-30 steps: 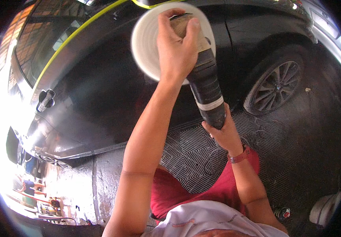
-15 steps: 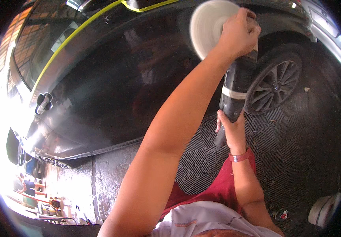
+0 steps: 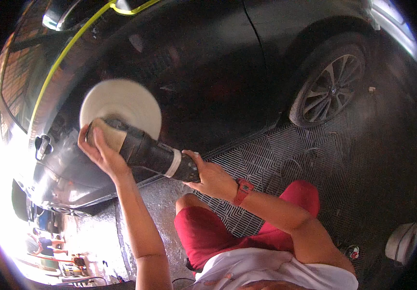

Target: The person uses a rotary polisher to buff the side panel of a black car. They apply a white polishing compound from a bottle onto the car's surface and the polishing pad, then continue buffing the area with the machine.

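A black car polisher [image 3: 148,153] is held between my two hands against the dark car door [image 3: 213,82]. Its round white pad [image 3: 131,96] is smeared by motion and lies over the door panel. My left hand [image 3: 103,150] grips the tan-covered head of the tool beside the pad, with fingers curled over it. Around the rear end of the body, behind a pale tape band, my right hand [image 3: 213,178] is closed. Whether a finger presses a switch is hidden.
Yellow masking tape [image 3: 56,72] edges the window at left. The door handle [image 3: 43,146] sits at far left. A wheel [image 3: 334,87] stands at upper right, above a patterned floor mat [image 3: 256,164]. A whitish rounded object [image 3: 404,241] rests at lower right. People [image 3: 46,244] are at lower left.
The polisher has moved from the upper right, near the wheel, left and down across the door, turning from upright to slanted. Both hands stay on it.
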Demonstrator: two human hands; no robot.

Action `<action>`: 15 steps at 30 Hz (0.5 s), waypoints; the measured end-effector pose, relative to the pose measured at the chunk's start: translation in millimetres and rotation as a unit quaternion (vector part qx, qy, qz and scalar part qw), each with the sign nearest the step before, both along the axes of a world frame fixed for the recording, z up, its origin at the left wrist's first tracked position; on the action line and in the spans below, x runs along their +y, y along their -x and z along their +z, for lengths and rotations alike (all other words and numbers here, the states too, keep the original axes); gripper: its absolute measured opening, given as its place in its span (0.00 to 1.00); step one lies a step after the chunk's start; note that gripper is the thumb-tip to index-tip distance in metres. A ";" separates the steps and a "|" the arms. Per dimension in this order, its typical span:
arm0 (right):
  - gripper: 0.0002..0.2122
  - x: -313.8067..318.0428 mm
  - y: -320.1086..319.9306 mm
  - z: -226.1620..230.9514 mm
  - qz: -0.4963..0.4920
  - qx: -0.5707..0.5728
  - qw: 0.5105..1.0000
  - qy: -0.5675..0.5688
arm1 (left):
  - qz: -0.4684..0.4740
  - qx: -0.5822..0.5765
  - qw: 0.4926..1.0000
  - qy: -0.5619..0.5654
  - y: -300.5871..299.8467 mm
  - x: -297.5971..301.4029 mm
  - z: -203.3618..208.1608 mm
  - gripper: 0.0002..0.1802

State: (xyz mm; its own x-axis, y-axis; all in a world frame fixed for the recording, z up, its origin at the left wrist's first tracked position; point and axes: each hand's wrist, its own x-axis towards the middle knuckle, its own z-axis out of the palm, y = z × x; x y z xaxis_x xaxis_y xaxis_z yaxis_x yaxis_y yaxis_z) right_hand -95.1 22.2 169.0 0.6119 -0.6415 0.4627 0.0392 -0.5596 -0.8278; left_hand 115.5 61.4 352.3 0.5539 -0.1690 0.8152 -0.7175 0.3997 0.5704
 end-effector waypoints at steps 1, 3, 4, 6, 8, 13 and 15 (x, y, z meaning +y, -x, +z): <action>0.42 1.2 -4.6 -5.4 0.009 0.003 1.000 0.004 | -0.013 0.011 1.000 0.001 -0.1 4.7 -5.3 0.21; 0.41 4.3 -2.9 -10.0 0.030 0.040 0.998 -0.023 | -0.039 0.036 0.999 0.010 5.2 6.6 -13.8 0.21; 0.41 4.8 -1.4 -21.7 0.014 -0.007 1.000 -0.026 | -0.022 -0.017 0.999 -0.023 7.7 0.1 -19.2 0.21; 0.42 2.2 5.0 -49.8 -0.020 -0.097 0.995 -0.030 | 0.009 -0.119 0.989 -0.088 25.0 -22.2 -31.3 0.22; 0.43 -1.9 17.2 -66.9 -0.076 -0.137 0.988 -0.011 | -0.082 -0.153 0.980 -0.092 72.8 -52.4 -33.4 0.22; 0.41 -22.6 45.7 -81.8 -0.146 -0.171 0.966 -0.128 | -0.287 -0.163 0.932 -0.151 164.3 -128.9 -27.6 0.21; 0.40 -28.6 46.6 -85.5 -0.187 -0.185 0.955 -0.138 | -0.291 -0.222 0.915 -0.168 189.3 -151.8 -20.9 0.21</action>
State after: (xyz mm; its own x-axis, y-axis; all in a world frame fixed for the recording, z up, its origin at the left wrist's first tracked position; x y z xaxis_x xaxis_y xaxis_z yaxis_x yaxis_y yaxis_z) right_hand -141.7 -6.5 83.5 0.1448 -0.9121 0.3837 0.1978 -0.3532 -0.9144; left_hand -73.8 -90.4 331.4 -0.0823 -0.6134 0.7854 -0.6297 0.6429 0.4361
